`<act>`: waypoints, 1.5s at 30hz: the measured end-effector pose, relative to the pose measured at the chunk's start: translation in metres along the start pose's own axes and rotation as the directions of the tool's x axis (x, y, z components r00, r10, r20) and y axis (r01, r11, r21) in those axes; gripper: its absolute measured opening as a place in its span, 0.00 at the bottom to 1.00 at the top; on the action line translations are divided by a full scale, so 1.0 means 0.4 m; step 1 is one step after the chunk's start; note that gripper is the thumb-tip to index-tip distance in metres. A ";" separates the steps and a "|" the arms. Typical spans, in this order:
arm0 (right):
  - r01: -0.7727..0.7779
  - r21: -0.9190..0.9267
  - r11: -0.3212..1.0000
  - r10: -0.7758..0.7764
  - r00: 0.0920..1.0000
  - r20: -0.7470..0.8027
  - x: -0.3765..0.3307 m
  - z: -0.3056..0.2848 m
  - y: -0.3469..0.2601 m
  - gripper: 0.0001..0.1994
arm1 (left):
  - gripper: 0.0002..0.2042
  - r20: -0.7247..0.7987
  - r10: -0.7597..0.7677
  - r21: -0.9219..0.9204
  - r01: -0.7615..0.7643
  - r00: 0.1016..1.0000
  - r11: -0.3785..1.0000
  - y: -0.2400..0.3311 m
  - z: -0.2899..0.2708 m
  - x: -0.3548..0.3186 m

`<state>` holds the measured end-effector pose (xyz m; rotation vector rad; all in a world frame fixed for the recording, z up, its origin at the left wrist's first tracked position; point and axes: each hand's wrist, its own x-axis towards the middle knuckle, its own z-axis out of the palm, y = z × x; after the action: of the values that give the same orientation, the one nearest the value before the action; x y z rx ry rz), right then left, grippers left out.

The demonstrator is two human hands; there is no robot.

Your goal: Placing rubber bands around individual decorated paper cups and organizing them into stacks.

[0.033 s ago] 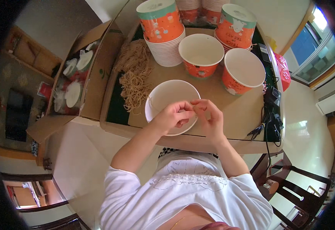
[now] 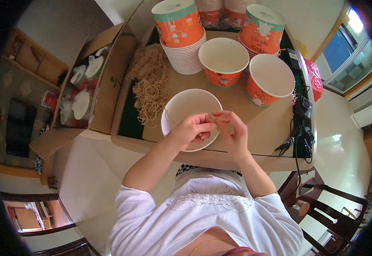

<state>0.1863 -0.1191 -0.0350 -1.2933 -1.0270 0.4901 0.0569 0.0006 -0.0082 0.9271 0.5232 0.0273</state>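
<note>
A white paper bucket (image 2: 181, 102) stands in front of me at the near edge of the table, its inside facing up. Over its near right rim my left hand (image 2: 194, 130) is closed, thumb and forefinger pinched together. My right hand (image 2: 233, 130) meets it fingertip to fingertip, also in a pinch. A thin strand of tan twine shows between the fingertips; most of it is hidden by the fingers. Another bit of strand hangs over the bucket's left rim. Left of the bucket lies a loose heap of twine (image 2: 149, 94).
Two orange-sided buckets (image 2: 223, 55) (image 2: 272, 77) stand open beyond. Behind them rise stacked buckets (image 2: 179, 32). Black cables (image 2: 297, 132) lie along the right edge. At the left, an open cardboard box (image 2: 109, 85) holds white round pieces and plastic. A dark chair (image 2: 335, 217) stands lower right.
</note>
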 end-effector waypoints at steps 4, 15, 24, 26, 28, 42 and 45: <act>0.232 -0.225 0.946 -0.251 0.966 -0.062 -0.015 0.009 0.029 0.05 | 0.06 -0.031 -0.040 -0.238 0.032 0.999 0.971 -0.011 0.009 0.006; 0.282 -0.368 0.886 -0.361 0.918 -0.166 -0.027 0.031 0.039 0.10 | 0.09 -0.128 0.010 -0.189 -0.034 0.992 0.981 -0.027 0.008 0.019; 0.272 -0.459 0.846 -0.400 0.893 -0.207 -0.024 0.027 0.039 0.10 | 0.05 -0.204 0.066 -0.130 -0.093 0.977 0.987 -0.029 0.024 0.018; 0.277 -0.477 0.834 -0.394 0.904 -0.164 -0.025 0.020 0.032 0.10 | 0.05 -0.216 0.091 -0.077 -0.110 0.972 0.991 -0.026 0.024 0.017; 0.272 -0.472 0.839 -0.381 0.912 -0.152 -0.026 0.017 0.024 0.10 | 0.05 -0.203 0.074 -0.066 -0.090 0.976 0.994 -0.019 0.018 0.015; -0.012 -0.046 0.999 0.009 0.998 -0.059 -0.018 0.002 0.013 0.04 | 0.06 -0.215 0.443 0.509 -0.287 0.870 0.811 -0.021 0.041 -0.013; -0.057 -0.015 0.998 0.056 0.996 -0.067 -0.015 0.002 0.018 0.02 | 0.06 -0.223 0.469 0.548 -0.287 0.855 0.785 -0.011 0.056 -0.019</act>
<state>0.1841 -0.1217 -0.0438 -1.3480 -0.9429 0.4791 0.0593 -0.0209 0.0025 1.5506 0.6776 0.4598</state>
